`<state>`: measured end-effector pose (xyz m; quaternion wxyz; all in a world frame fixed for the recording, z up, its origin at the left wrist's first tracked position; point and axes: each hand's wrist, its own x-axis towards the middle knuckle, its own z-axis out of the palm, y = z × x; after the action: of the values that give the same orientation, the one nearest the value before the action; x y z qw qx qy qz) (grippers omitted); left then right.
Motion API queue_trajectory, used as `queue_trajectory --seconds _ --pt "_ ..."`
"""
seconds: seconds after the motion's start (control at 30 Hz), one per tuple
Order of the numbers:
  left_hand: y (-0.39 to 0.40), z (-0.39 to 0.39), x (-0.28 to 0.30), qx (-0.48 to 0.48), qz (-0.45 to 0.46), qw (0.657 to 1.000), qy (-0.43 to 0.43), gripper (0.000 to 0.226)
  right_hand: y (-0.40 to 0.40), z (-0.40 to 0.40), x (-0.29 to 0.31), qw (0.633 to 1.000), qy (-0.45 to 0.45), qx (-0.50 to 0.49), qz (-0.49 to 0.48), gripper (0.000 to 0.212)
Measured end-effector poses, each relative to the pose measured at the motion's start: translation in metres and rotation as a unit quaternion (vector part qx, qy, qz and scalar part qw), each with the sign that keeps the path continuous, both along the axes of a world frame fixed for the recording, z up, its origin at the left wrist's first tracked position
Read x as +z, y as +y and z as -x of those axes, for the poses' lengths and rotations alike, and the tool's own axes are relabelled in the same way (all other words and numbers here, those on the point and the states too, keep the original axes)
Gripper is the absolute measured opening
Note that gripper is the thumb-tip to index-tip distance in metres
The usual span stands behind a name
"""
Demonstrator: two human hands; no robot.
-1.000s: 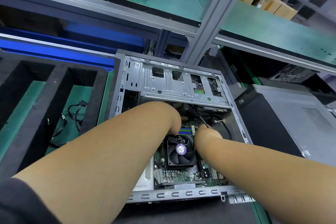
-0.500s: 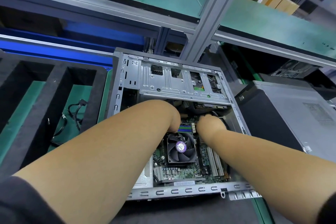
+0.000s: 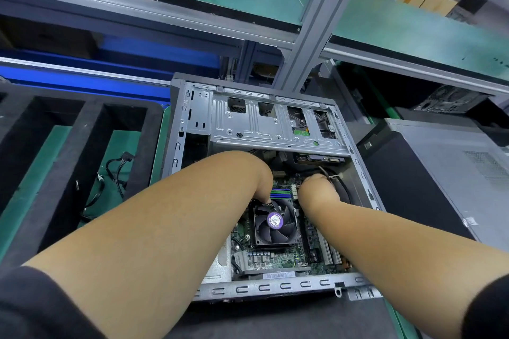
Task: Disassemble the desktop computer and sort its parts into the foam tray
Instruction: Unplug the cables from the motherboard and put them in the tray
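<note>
The case (image 3: 264,129) lies open on its side just right of the foam tray (image 3: 91,129), whose one filled slot holds only cables (image 3: 115,173); the fan (image 3: 274,221), board (image 3: 270,257) and drive cage (image 3: 275,124) are all in place, so the job looks barely begun. Both hands reach in beyond the fan, the left hand (image 3: 261,184) bent down with fingertips near the fan's edge, the right hand (image 3: 316,187) by a tied cable (image 3: 332,176) (curled, apparently); what either grips, if anything, cannot be told, since wrists and forearms hide the fingers.
</note>
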<state>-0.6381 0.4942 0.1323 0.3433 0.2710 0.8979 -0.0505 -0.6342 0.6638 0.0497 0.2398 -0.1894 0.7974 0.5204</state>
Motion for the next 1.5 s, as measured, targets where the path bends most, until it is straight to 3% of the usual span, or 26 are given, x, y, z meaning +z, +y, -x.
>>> queue_trajectory --seconds 0.17,0.43,0.7,0.83,1.03,1.23,1.5 --pt "0.001 0.001 0.0 -0.014 0.003 1.0 0.004 0.051 0.005 -0.001 -0.001 1.0 0.019 0.007 0.012 0.034" --pt "0.001 -0.001 0.002 -0.023 0.011 1.0 0.012 0.055 -0.002 0.008 0.011 0.987 -0.041 -0.125 0.089 0.03" --pt "0.002 0.0 0.002 -0.039 0.02 0.999 0.02 0.055 -0.003 0.009 0.008 0.985 0.01 -0.13 0.11 0.03" --pt "0.002 0.001 0.002 -0.039 0.022 0.999 0.019 0.056 -0.006 0.009 0.015 0.981 -0.012 -0.143 0.132 0.028" --pt "0.003 0.001 0.0 -0.04 0.027 0.999 0.018 0.055 -0.011 0.01 0.017 0.984 -0.028 -0.153 0.091 0.031" --pt "0.003 0.001 -0.002 -0.037 0.029 0.999 0.02 0.057 -0.003 0.003 0.015 0.989 0.008 -0.116 0.088 0.029" --pt "0.001 -0.001 0.001 -0.025 0.024 0.999 0.02 0.056 -0.005 0.006 0.016 0.983 0.017 -0.148 0.111 0.031"
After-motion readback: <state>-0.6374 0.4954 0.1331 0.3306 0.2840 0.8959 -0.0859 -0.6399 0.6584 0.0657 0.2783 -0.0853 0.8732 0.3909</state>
